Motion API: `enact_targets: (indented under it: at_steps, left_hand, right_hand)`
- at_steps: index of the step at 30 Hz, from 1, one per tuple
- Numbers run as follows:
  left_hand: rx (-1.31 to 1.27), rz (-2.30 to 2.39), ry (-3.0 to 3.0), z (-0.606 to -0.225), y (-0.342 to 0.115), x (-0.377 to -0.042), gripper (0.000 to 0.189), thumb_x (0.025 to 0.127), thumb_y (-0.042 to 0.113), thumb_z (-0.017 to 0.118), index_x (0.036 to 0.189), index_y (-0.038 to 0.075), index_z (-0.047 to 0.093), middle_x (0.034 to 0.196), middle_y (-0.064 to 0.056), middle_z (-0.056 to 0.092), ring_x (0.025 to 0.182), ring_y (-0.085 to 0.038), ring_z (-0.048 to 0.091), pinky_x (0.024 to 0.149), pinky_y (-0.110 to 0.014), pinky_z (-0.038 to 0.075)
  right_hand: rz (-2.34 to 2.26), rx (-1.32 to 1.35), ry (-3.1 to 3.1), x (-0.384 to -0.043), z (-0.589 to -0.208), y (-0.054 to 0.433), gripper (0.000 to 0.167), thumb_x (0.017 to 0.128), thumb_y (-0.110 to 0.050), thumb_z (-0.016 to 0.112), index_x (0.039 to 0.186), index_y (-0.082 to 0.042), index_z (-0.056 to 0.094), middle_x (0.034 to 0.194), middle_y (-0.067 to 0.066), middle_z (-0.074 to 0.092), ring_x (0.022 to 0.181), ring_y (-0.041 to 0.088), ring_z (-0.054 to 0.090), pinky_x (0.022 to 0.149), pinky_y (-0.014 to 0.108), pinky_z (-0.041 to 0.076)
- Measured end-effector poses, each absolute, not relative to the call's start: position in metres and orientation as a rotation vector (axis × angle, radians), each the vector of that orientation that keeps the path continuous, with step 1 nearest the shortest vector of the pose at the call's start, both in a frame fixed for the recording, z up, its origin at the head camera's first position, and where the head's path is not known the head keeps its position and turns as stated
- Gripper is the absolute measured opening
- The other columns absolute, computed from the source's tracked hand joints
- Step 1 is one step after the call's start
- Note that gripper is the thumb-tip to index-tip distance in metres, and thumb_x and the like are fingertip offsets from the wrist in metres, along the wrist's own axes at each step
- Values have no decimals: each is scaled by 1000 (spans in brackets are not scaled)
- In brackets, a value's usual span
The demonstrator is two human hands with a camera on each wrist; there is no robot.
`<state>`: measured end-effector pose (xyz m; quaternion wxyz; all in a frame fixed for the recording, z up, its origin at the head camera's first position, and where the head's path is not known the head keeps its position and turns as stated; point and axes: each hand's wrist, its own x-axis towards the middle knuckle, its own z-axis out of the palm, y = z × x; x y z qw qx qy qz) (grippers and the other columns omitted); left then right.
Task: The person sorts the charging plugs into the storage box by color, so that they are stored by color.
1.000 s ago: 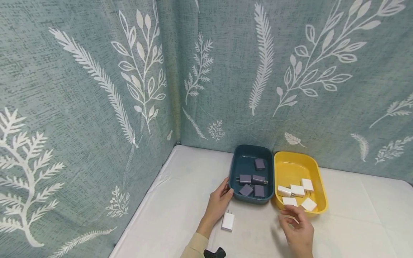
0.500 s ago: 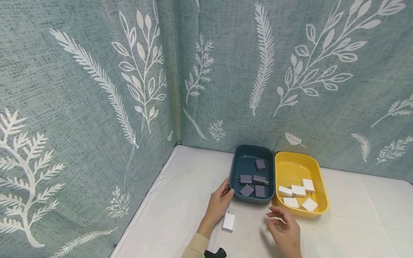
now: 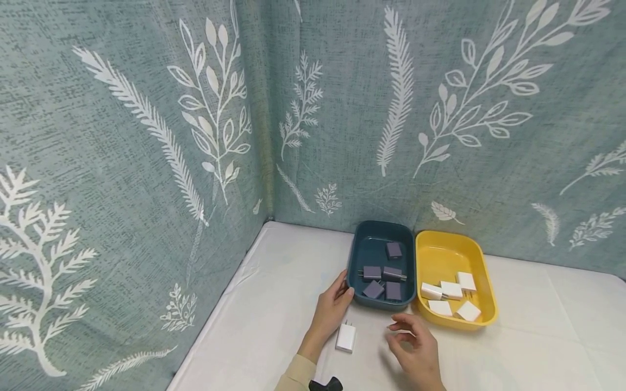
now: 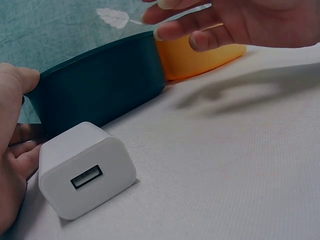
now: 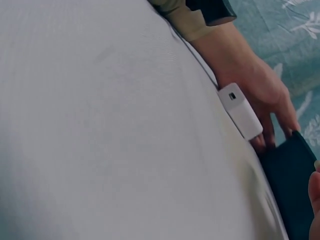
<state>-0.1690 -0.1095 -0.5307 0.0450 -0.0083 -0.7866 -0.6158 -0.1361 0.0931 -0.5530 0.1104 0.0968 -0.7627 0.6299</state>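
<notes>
One white USB charger point(image 3: 346, 338) lies on the white cloth, prongs facing away, its USB port showing in the left wrist view. Beside it, my left hand point(image 3: 330, 310) grips the near left corner of a dark blue bin point(image 3: 359, 300), thumb at the rim and fingers along the side. That bin holds several purple-grey chargers point(image 3: 393, 290). My right hand point(image 3: 417, 347), fingers loosely bent and holding nothing, hovers above the cloth right of the white charger. Only its fingertips point(image 5: 314, 190) show at the edge of the right wrist view.
Against the blue bin's right side stands a yellow bin point(image 3: 481, 260) with several white chargers point(image 3: 451, 290) inside. A green leaf-patterned curtain point(image 3: 342, 108) rises behind and to the left of the cloth-covered table point(image 3: 538, 326).
My right hand has moved left, from the yellow bin's front edge to in front of the blue bin. The left hand, bins and white charger stay in place.
</notes>
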Motion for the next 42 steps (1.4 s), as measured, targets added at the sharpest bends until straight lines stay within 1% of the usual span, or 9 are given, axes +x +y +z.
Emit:
enact_targets:
  at_steps: [7, 11, 14, 18, 20, 25, 33, 39, 42]
  left_hand:
    - [-28, -1869, -2416, -530, -109, -168, 54, 101, 20, 52, 150, 6, 36, 145, -21, 49, 134, -31, 50, 110, -36, 44]
    - [-25, -1856, -2411, -533, -109, -170, 53, 101, 20, 52, 150, 6, 36, 144, -22, 50, 133, -32, 51, 109, -37, 45]
    - [-22, -1856, -2393, -546, -109, -175, 53, 101, 22, 53, 150, 8, 37, 143, -21, 52, 132, -32, 52, 109, -38, 45]
    - [-3, -1839, -2397, -562, -111, -181, 53, 101, 27, 53, 150, 16, 38, 143, -16, 53, 132, -28, 53, 108, -35, 46]
    - [5, -1832, -2400, -566, -112, -183, 53, 101, 30, 53, 150, 19, 39, 143, -13, 54, 132, -26, 53, 108, -34, 47]
    - [4, -1836, -2394, -567, -112, -184, 53, 100, 34, 54, 150, 23, 39, 143, -11, 55, 132, -24, 53, 109, -35, 46]
    - [5, -1851, -2397, -565, -112, -183, 54, 100, 34, 54, 150, 21, 39, 142, -12, 55, 131, -26, 54, 108, -35, 47]
    - [-8, -1857, -2385, -565, -113, -184, 54, 100, 32, 54, 150, 21, 38, 142, -12, 55, 130, -26, 55, 108, -36, 47]
    - [-18, -1858, -2378, -561, -112, -182, 53, 100, 27, 54, 151, 18, 38, 142, -15, 55, 130, -28, 55, 108, -38, 47]
  right_hand:
    - [1878, 295, -2288, -135, -553, 87, 40, 71, 13, 77, 107, 1, 65, 102, 14, 65, 85, 9, 67, 66, 20, 59]
    - [1899, 314, -2303, -136, -552, 83, 41, 71, 11, 78, 108, -2, 65, 102, 11, 65, 86, 8, 66, 70, 20, 59]
    - [1910, 317, -2314, -135, -553, 79, 42, 71, 11, 78, 108, -3, 65, 102, 11, 66, 87, 7, 66, 71, 21, 59]
    - [1911, 347, -2318, -134, -554, 74, 42, 70, 12, 78, 108, -3, 65, 103, 9, 67, 87, 8, 67, 70, 21, 60]
    - [1910, 360, -2333, -134, -555, 71, 43, 70, 10, 79, 108, -3, 65, 104, 8, 67, 88, 8, 67, 71, 21, 59]
    - [1943, 331, -2391, -135, -557, 64, 44, 71, 7, 80, 110, -7, 64, 107, 6, 66, 90, 6, 65, 74, 19, 59]
    - [1968, 289, -2456, -137, -561, 56, 47, 70, 8, 79, 112, -6, 63, 110, 8, 65, 91, 7, 65, 76, 18, 58]
    - [1913, 379, -2415, -136, -564, 49, 49, 67, 8, 81, 111, -5, 63, 107, 7, 65, 90, 11, 66, 74, 19, 59]
    - [1895, 428, -2384, -135, -565, 47, 50, 66, 8, 82, 110, -4, 63, 106, 8, 65, 89, 13, 66, 74, 21, 59]
